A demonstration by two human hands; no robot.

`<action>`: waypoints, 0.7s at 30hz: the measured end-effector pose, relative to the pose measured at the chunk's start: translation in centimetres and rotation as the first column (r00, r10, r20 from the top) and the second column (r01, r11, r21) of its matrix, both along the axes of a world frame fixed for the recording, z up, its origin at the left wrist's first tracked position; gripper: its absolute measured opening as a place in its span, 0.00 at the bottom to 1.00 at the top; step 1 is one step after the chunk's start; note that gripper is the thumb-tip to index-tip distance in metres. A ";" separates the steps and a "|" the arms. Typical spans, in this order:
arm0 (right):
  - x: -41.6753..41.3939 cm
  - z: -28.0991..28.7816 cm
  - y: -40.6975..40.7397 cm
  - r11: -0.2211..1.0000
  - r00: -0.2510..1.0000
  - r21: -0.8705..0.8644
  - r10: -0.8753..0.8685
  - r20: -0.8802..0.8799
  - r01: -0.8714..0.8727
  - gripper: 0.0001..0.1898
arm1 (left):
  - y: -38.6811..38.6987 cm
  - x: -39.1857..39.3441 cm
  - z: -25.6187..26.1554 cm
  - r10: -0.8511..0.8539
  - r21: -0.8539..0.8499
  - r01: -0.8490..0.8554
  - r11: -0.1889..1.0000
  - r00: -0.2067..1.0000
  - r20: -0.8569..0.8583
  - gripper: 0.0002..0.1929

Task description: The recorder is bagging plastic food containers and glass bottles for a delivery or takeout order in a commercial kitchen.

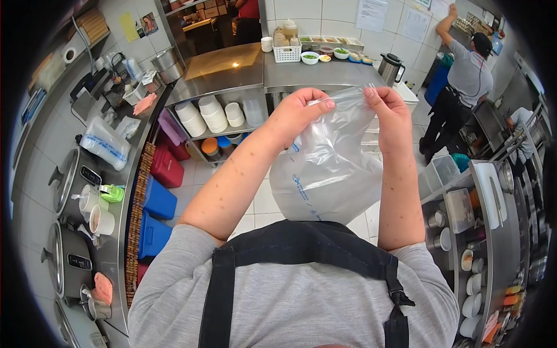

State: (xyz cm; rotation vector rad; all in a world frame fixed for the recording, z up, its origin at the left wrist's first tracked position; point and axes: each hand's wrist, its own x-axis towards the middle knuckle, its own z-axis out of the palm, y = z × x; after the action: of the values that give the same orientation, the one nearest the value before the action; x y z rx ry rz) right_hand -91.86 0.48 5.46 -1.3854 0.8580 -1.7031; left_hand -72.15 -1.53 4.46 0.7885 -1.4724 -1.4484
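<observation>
A clear plastic bag (pixel 330 174) with blue print hangs in front of my body, pinched at its top edge by both hands. My left hand (pixel 311 106) grips the top left part between thumb and fingers. At the top right corner, my right hand (pixel 385 106) pinches the film with thumb and forefinger. The bag's lower part hangs down in front of the dark apron (pixel 296 245). Whether its mouth is parted cannot be told.
Ahead stands a steel counter (pixel 304 75) with bowls, a white basket (pixel 287 53) and a steel thermos jug (pixel 390 68). Slow cookers (pixel 72 178) line the left counter. Shelves (pixel 478 209) with dishes stand at right; a co-worker (pixel 470 78) is beyond.
</observation>
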 end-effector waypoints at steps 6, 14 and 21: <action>4.1 -0.1 -0.4 0.996 0.993 0.089 0.008 0.119 -0.018 0.11 | -1.6 3.4 -0.8 0.043 -0.045 -0.042 0.998 0.999 0.021 0.12; -0.2 -5.2 -0.6 0.870 0.677 0.459 0.449 -0.583 -0.182 0.14 | -6.7 9.9 1.2 0.529 -0.085 -0.540 0.837 0.840 -0.123 0.13; -6.0 -7.2 -3.2 0.852 0.431 0.024 -0.240 -0.870 0.523 0.10 | -8.3 13.2 -0.2 0.400 0.025 -0.400 0.916 0.908 -0.129 0.14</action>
State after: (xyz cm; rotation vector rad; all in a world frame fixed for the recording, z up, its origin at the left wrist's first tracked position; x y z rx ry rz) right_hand -97.88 -2.75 -1.71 -1.9125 2.0506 -0.9932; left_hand -58.97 -9.79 4.28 0.9146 -1.1306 -1.1608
